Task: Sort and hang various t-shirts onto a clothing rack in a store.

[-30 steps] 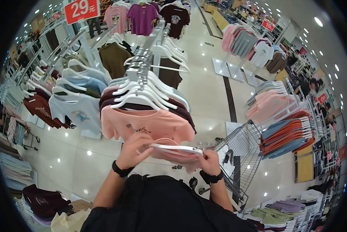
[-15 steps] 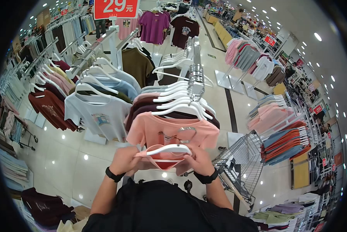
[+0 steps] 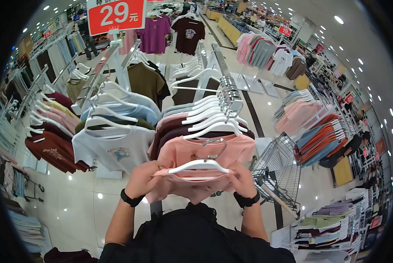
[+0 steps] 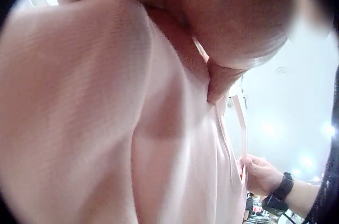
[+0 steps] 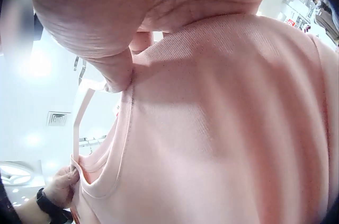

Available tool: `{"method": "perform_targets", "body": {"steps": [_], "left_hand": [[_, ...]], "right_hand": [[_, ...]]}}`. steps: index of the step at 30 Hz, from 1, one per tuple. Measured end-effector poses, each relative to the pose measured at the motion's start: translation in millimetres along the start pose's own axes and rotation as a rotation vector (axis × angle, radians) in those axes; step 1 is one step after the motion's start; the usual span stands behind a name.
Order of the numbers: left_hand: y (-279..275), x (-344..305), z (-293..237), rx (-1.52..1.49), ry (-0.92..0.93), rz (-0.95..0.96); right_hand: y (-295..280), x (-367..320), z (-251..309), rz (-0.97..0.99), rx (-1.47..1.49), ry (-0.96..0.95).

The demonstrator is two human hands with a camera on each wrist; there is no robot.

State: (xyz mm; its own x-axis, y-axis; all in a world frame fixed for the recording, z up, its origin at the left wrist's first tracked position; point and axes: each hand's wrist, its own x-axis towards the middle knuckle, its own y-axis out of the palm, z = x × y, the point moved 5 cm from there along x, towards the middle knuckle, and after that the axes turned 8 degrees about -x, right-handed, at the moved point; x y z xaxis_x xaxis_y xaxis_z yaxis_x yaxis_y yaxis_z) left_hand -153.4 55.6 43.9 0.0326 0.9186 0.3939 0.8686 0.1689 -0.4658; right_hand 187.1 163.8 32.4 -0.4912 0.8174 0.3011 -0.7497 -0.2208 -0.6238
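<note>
A pink T-shirt (image 3: 185, 188) hangs on a white hanger (image 3: 198, 165) held level in front of the body, its metal hook pointing up. At the shirt's left shoulder area the left hand (image 3: 142, 179) pinches cloth beside the hanger's end. The right hand (image 3: 243, 180) pinches the opposite shoulder at the other end. In the left wrist view, thumb and fingers grip the pink cloth (image 4: 175, 144); the right wrist view has the thumb pressed on the shirt (image 5: 212, 128) near its neckline. Just behind, another pink shirt (image 3: 244, 147) hangs first on the rack.
A metal rack rail (image 3: 231, 94) carries several shirts on white hangers. To its left hangs a white printed shirt (image 3: 113, 147). A wire shopping cart (image 3: 277, 168) stands at the right. A red price sign (image 3: 116, 16) rises above the racks.
The hanger has gone from tilted to level, and the right hand has moved from the hanger's bare end to the shirt's shoulder. Both hands now stand farther apart, with the shirt spread between them.
</note>
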Motion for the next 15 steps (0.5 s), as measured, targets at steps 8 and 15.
{"method": "perform_targets", "body": {"steps": [8, 15], "left_hand": [[34.0, 81.7, 4.7, -0.021, -0.028, 0.133], [44.6, 135.0, 14.2, -0.001, -0.016, 0.058]], "right_hand": [[-53.3, 40.6, -66.6, 0.002, -0.016, 0.117], [-71.0, 115.1, -71.4, 0.165, 0.136, -0.027]]}}
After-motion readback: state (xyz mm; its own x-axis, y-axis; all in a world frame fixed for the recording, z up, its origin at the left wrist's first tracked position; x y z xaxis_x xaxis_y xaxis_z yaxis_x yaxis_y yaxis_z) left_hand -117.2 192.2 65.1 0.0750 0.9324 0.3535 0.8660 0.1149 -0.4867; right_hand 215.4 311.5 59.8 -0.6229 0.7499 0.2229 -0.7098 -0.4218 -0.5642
